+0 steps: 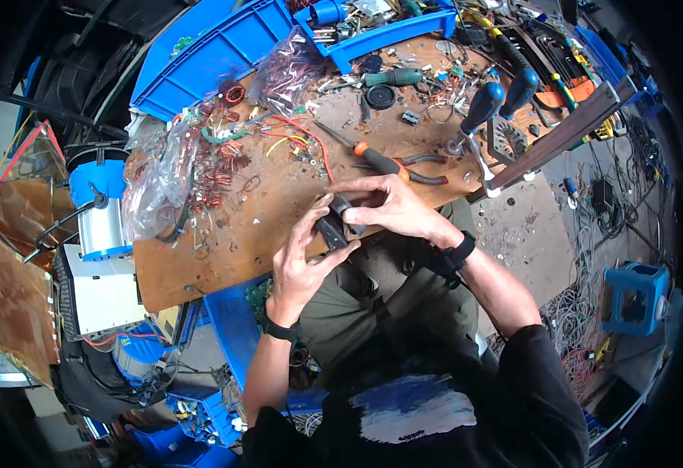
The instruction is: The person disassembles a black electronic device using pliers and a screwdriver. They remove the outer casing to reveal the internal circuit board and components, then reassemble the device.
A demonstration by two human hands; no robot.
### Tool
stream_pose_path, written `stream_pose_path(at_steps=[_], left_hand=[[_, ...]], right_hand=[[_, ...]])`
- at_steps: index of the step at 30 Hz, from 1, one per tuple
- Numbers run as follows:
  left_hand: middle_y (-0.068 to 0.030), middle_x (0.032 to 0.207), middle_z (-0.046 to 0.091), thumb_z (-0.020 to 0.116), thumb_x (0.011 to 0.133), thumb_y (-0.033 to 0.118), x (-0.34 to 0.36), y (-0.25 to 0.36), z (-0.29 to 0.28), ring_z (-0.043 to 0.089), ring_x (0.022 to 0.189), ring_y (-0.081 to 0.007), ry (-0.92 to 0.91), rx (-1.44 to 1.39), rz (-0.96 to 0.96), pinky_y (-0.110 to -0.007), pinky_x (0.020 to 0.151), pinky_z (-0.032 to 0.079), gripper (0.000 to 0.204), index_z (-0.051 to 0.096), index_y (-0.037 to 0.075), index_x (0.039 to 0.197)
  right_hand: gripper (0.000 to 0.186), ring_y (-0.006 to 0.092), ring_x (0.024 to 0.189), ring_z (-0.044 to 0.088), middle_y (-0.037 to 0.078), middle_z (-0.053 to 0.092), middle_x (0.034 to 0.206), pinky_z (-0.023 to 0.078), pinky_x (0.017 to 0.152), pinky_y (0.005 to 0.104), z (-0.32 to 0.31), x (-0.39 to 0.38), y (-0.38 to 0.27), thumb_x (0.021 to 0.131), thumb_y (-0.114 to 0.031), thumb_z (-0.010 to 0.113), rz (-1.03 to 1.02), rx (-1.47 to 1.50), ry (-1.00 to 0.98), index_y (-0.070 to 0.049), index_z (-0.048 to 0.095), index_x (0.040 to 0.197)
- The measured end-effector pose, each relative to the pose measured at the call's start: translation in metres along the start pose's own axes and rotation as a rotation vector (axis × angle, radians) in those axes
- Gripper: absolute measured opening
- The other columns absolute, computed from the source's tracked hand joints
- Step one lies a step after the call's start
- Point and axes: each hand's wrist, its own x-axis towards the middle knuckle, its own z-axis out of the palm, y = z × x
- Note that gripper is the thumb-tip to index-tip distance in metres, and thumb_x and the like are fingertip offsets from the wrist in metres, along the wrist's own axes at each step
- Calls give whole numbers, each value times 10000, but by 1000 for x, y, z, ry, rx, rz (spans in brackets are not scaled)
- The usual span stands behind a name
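Just over the front edge of the wooden bench (pixel 224 269), both my hands grip a small dark block-shaped part (pixel 332 231) with a grey rounded piece on its right side. I cannot make out its exact kind. My left hand (pixel 298 265) wraps it from the left and below, thumb along its lower edge. From the right, my right hand (pixel 392 209) pinches it between thumb and fingers. Close beyond the hands lies a screwdriver (pixel 380 160) with an orange and black handle, beside dark-handled pliers (pixel 426 168). A red wire (pixel 314 134) runs near the fingertips.
Copper wire scraps (pixel 215 183) and a clear plastic bag (pixel 152 207) lie on the left. Blue bins (pixel 224 58) line the back. A green-handled screwdriver (pixel 392 77) rests farther off. A bench-mounted clamp with blue handles (pixel 486 101) stands at the right, next to a tool rack.
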Motion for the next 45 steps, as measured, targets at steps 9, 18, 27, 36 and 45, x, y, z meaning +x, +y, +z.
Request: stream_pose_path(at_steps=[9,18,27,36,45], left_hand=[[-143,1419,652,901,783,84,13,-6,4,696,1204,-262,69,36,67,-398,910,619,689,568,12,1381],[-182,1435,577,746,818,-194,3,-2,-1,618,1264,-251,244,-391,-91,-396,1046,569,791,416,-43,1521],[-209,1433,619,859,798,-2,-7,28,-1,612,1320,-363,230,126,151,-427,1052,549,630,588,-12,1367],[-198,1625,390,897,750,44,-32,29,1,428,1463,-455,7,175,307,-507,1112,506,615,705,107,1331],[-224,1626,364,949,690,56,-51,54,10,509,1408,-342,-16,-216,-226,-456,1042,578,1135,293,32,1616]], right_hand=[[648,139,1050,669,124,740,1236,537,970,306,-15,7,-16,906,-355,827,-19,-64,-43,-27,621,1426],[502,136,806,719,129,715,1111,601,689,283,-64,27,-21,1046,-364,648,-33,-27,356,45,623,1337],[558,168,788,693,121,747,1001,582,731,318,-1,-19,-30,1008,-381,700,61,9,228,23,561,1367],[882,210,1257,603,158,546,1497,579,945,368,35,-55,-26,977,-200,756,98,364,-30,-133,180,1642],[997,213,1211,644,159,541,1488,569,989,377,44,-69,-8,872,-13,822,-5,515,-123,-138,204,1644]])
